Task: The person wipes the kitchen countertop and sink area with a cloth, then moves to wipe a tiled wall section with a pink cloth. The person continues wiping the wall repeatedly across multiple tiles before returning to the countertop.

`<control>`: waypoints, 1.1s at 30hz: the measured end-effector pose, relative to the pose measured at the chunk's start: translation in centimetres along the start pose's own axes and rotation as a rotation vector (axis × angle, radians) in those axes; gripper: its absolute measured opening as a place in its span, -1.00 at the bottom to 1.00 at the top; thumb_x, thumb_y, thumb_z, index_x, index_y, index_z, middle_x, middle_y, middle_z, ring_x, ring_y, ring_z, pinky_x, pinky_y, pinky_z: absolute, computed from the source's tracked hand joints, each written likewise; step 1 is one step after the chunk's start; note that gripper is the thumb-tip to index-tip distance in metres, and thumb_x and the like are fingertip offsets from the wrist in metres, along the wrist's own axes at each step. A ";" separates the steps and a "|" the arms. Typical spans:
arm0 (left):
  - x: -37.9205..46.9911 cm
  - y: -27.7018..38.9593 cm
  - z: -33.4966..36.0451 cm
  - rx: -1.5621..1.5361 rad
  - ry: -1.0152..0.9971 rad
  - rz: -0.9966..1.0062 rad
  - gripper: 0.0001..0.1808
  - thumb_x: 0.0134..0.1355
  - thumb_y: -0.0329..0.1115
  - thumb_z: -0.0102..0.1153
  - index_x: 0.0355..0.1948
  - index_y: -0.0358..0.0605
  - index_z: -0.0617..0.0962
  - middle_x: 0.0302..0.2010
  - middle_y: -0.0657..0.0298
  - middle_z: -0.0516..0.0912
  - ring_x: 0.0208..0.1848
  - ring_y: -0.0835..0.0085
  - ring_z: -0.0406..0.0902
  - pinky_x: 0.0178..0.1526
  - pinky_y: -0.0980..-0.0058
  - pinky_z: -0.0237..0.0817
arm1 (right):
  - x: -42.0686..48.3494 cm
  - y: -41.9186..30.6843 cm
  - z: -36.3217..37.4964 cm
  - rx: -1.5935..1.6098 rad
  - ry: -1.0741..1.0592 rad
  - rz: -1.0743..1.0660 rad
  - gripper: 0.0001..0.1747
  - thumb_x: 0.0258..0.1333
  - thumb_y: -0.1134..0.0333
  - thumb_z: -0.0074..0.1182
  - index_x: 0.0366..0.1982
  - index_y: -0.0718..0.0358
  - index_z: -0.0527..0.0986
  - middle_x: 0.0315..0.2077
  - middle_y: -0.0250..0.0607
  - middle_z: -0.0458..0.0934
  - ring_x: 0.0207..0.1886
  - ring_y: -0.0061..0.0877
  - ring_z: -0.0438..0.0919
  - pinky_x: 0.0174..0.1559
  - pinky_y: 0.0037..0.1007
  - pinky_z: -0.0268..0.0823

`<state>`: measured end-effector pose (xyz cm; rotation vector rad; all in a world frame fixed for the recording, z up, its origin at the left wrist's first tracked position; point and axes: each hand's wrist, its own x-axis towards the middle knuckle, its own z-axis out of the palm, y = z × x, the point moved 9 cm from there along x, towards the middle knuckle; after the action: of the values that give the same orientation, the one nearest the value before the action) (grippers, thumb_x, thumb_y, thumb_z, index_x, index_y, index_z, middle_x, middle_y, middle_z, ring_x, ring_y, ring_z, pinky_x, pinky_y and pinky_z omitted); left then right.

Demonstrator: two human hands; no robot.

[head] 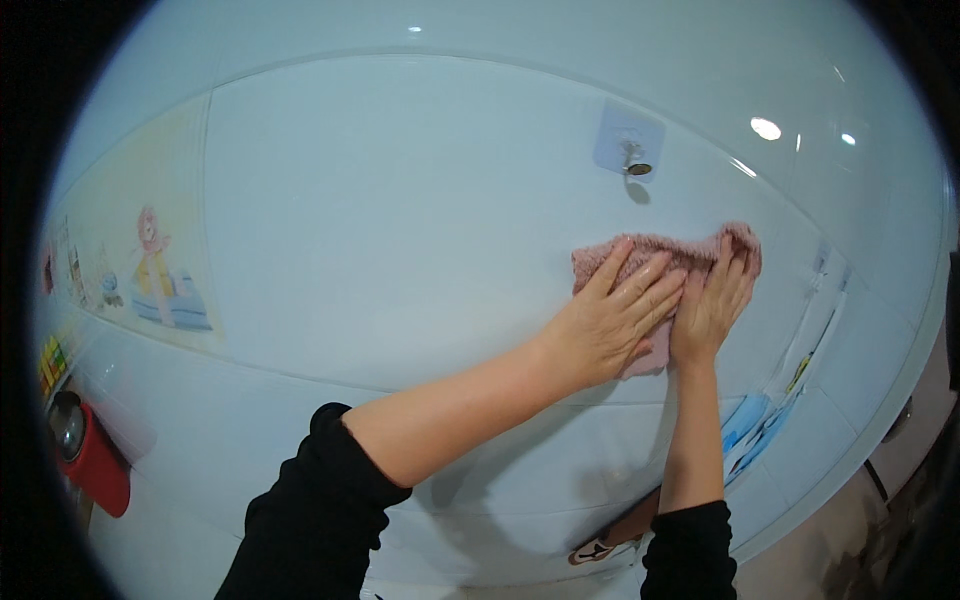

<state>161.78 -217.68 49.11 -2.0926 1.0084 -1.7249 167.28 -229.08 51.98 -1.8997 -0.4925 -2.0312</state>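
Observation:
A pink fluffy cloth (pixel 591 268) lies pressed against the white tiled wall (pixel 390 225). My left hand (pixel 619 319) holds it flat there with the fingers spread over its middle. Right beside it, my right hand (pixel 709 307) grips the cloth's right part, its fingertips under a bunched upper fold. The two hands touch or nearly touch. Just above the cloth, a metal hook (pixel 637 169) hangs on a clear adhesive pad (pixel 606 142) stuck to the wall.
Blue-and-white packaging or bags (pixel 757 431) hang at the lower right. A decorated tile (pixel 169 285) is at the left, above a red container (pixel 101 457) with a metal object at its top. A brown patterned item (pixel 596 551) shows below my arms.

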 end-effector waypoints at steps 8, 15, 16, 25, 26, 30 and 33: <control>-7.2 -1.3 -2.4 -0.155 -0.127 -0.005 -0.35 0.06 -0.08 0.21 0.19 -0.06 0.45 0.29 0.30 0.34 0.39 0.27 0.13 0.39 -0.06 -0.22 | -6.2 -6.5 0.8 -0.015 -0.095 0.095 -0.36 0.25 0.16 -0.20 0.30 0.32 0.14 0.27 0.12 0.13 0.37 0.00 -0.01 0.35 0.09 -0.34; -11.7 -6.3 -7.1 -0.127 -0.153 -0.197 -0.34 0.04 -0.13 0.23 0.20 -0.05 0.44 0.28 0.33 0.36 0.39 0.33 0.14 0.41 0.02 -0.22 | -4.6 -15.0 1.6 0.020 -0.068 -0.083 -0.34 0.17 0.09 -0.10 0.27 0.21 0.22 0.28 0.02 0.14 0.36 0.01 0.02 0.30 0.20 -0.27; -12.8 -7.3 -8.2 -0.112 -0.125 -0.233 -0.33 0.02 -0.14 0.25 0.21 -0.04 0.44 0.28 0.34 0.36 0.38 0.33 0.15 0.41 0.02 -0.21 | -4.0 -16.9 1.8 0.013 -0.080 -0.106 -0.34 0.16 0.09 -0.09 0.27 0.18 0.23 0.27 0.01 0.15 0.35 0.01 0.03 0.30 0.20 -0.26; -19.6 -12.6 -13.8 0.016 -0.122 -0.458 -0.35 0.12 -0.16 0.18 0.26 -0.07 0.38 0.32 0.28 0.31 0.38 0.23 0.15 0.37 -0.02 -0.17 | 0.9 -29.2 3.2 0.115 -0.110 -0.285 -0.30 0.12 0.08 0.01 0.28 0.18 0.23 0.29 0.00 0.15 0.38 -0.06 -0.01 0.31 0.19 -0.34; -20.3 -12.7 -14.0 0.025 -0.108 -0.479 -0.36 0.12 -0.18 0.17 0.24 -0.10 0.39 0.31 0.25 0.33 0.36 0.22 0.17 0.36 -0.02 -0.14 | 1.2 -30.4 3.2 0.134 -0.093 -0.312 -0.30 0.07 0.11 0.05 0.25 0.18 0.27 0.26 0.00 0.20 0.36 -0.05 0.04 0.29 0.20 -0.26; -23.3 -13.1 -14.4 0.078 -0.121 -0.479 -0.43 0.12 -0.25 0.13 0.18 -0.18 0.44 0.22 0.18 0.41 0.28 0.18 0.26 0.33 0.02 -0.05 | -0.1 -34.1 3.2 0.250 -0.121 -0.412 -0.42 -0.02 0.23 0.08 0.12 0.20 0.42 0.19 -0.03 0.29 0.28 -0.05 0.18 0.20 0.17 -0.07; -24.9 -12.6 -15.5 0.020 -0.158 -0.416 -0.49 0.10 -0.32 0.09 0.12 -0.20 0.49 0.08 0.17 0.50 0.16 0.20 0.37 0.28 0.08 0.07 | -3.5 -35.1 3.5 0.325 -0.144 -0.489 -0.47 -0.02 0.27 0.07 0.07 0.21 0.46 0.17 -0.04 0.31 0.28 -0.06 0.20 0.20 0.17 -0.04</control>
<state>150.19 -188.92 41.63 -2.5120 0.5350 -1.6919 154.69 -196.28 47.46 -1.8545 -1.3483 -1.9245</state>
